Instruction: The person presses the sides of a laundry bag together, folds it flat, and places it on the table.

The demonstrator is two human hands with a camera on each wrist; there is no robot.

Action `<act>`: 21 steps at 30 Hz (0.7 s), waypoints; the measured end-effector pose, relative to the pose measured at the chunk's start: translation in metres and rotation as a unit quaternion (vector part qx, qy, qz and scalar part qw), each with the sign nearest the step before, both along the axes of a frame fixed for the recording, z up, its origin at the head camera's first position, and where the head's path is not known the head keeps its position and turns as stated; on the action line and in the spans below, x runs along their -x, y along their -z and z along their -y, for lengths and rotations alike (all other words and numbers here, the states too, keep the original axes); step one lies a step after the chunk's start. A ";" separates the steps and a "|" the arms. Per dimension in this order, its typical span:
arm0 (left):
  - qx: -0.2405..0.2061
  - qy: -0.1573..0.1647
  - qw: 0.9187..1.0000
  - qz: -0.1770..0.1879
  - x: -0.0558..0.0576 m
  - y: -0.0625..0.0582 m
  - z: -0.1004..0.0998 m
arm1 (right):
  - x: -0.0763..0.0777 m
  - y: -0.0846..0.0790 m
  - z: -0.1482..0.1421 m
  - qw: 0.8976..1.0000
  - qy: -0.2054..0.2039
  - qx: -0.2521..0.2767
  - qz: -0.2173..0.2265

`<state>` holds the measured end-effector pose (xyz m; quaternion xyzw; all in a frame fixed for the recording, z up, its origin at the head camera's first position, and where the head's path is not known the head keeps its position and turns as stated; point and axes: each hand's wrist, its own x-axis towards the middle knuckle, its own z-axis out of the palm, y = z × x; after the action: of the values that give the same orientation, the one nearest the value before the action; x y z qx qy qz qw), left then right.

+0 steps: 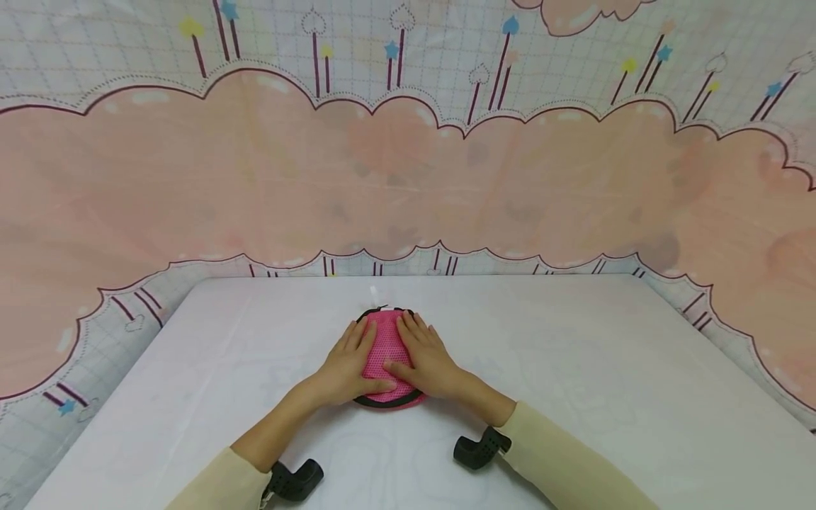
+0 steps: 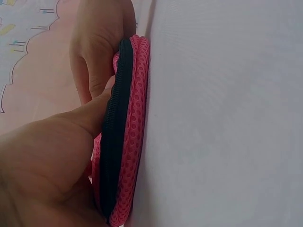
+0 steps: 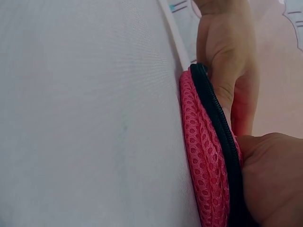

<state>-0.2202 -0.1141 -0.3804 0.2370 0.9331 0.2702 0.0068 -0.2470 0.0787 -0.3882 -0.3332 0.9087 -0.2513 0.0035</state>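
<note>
A pink mesh pouch (image 1: 386,347) with a black zipper edge lies flat on the white table. My left hand (image 1: 347,365) rests on its left side, fingers straight and pointing away from me, thumb stretched across the near part. On the right side lies my right hand (image 1: 430,360), its fingers also straight and its thumb reaching inward over the mesh. The thumbs are close but apart. In the left wrist view the black zipper (image 2: 116,123) runs along the pouch's side. From the right wrist, the pink mesh side (image 3: 201,156) touches the tabletop. Whatever the pouch contains is hidden.
The white tabletop (image 1: 561,340) stretches around the pouch. Behind and beside it hangs a printed curtain (image 1: 408,184) with candles and peach shapes. Black wrist mounts (image 1: 296,480) sit below both forearms, close over the table.
</note>
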 end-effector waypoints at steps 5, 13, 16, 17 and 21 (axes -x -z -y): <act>0.004 -0.003 1.000 -0.001 0.002 -0.001 -0.002 | 0.002 0.001 -0.001 1.000 0.001 0.000 -0.007; 0.006 0.015 1.000 -0.003 0.002 0.004 0.001 | -0.003 0.009 -0.002 0.999 0.013 -0.031 -0.039; -0.010 0.014 1.000 0.000 0.000 0.004 0.003 | -0.006 0.006 -0.002 0.999 0.009 -0.033 -0.037; -0.016 0.009 1.000 -0.001 -0.001 0.004 0.004 | -0.007 0.004 -0.003 0.999 0.006 -0.026 -0.035; -0.035 -0.013 0.999 -0.004 -0.007 0.002 0.005 | -0.010 -0.003 -0.006 1.000 -0.009 0.015 -0.016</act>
<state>-0.2134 -0.1192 -0.3823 0.2260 0.9261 0.3020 -0.0089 -0.2374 0.0847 -0.3854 -0.3453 0.9019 -0.2591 -0.0140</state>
